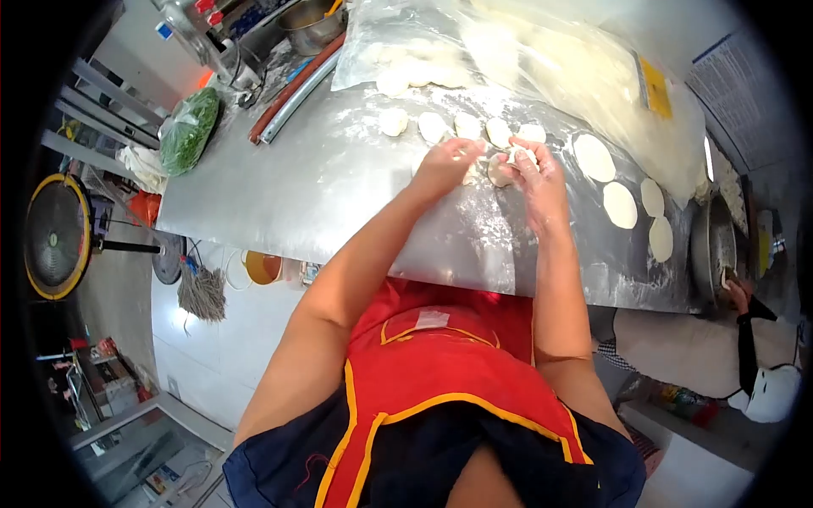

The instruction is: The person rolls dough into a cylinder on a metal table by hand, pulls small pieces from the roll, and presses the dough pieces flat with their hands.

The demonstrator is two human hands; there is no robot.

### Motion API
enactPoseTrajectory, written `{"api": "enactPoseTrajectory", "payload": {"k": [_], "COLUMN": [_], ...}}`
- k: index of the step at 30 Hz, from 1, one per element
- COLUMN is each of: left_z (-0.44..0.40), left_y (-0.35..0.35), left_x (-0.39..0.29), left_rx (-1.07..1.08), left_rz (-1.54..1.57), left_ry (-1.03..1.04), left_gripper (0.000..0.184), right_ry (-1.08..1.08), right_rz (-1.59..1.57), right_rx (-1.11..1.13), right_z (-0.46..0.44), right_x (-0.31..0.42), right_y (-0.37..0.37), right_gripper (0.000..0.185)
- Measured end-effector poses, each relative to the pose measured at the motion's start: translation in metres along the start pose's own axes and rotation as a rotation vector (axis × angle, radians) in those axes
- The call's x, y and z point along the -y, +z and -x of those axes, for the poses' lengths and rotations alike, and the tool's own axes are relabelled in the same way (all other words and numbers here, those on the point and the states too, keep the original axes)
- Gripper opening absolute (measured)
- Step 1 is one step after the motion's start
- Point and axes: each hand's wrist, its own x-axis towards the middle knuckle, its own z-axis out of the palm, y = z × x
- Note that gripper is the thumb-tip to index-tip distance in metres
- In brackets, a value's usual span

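My right hand (544, 184) is closed around a small piece of white dough (522, 157). To its left, my left hand (440, 173) has its fingers curled together, and what they pinch is too small to tell. Under and between the hands a dough piece (498, 172) lies on the floured metal table (339, 182). Just beyond them runs a row of small dough rounds (432, 128). Right of my right hand lie several flat, rolled-out dough discs (620, 206).
Plastic sheeting (584, 93) covers more dough at the back. Two long rods (296, 93), a metal bowl (312, 30) and a bag of greens (190, 127) are at the left. Another person's hand (738, 296) touches a large pan (718, 241) at the right.
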Motion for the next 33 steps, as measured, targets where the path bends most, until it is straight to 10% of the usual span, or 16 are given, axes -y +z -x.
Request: {"api": "enactPoseTrajectory", "payload": {"k": [6,11,16,22,23,26,33], "left_z": [0.018,0.038,0.059,0.075,0.073,0.069,0.038], "left_y": [0.01,0.016,0.016,-0.013,-0.021,-0.048,-0.098], "left_x": [-0.012,-0.009,0.001,0.008,0.012,0.016,0.012], "left_rx": [0.274,0.259,0.038,-0.028,0.022,-0.057,-0.284], "left_rz": [1.026,1.209,1.258,0.937,0.902,0.857,0.683], "left_ry": [-0.385,-0.456,-0.498,-0.475,-0.448,-0.449,-0.301], "left_gripper": [0.067,0.068,0.055,0.042,0.04,0.029,0.025], "right_ry": [-0.163,-0.584,-0.61,-0.11,-0.362,-0.109,-0.25], "right_rz": [0.222,0.899,1.128,0.4,0.616,0.467,0.516], "right_rx": [-0.01,0.004,0.112,0.242,0.139,0.061,0.115], "right_z": [0.019,0.035,0.058,0.039,0.037,0.017,-0.061], "right_x": [-0.019,-0.053,-0.037,-0.052,-0.056,-0.056,-0.062], "right_y": [0.049,0.051,0.058,0.054,0.055,0.057,0.086], "right_gripper": [0.031,0.033,0.03,0.028,0.025,0.02,0.023]}}
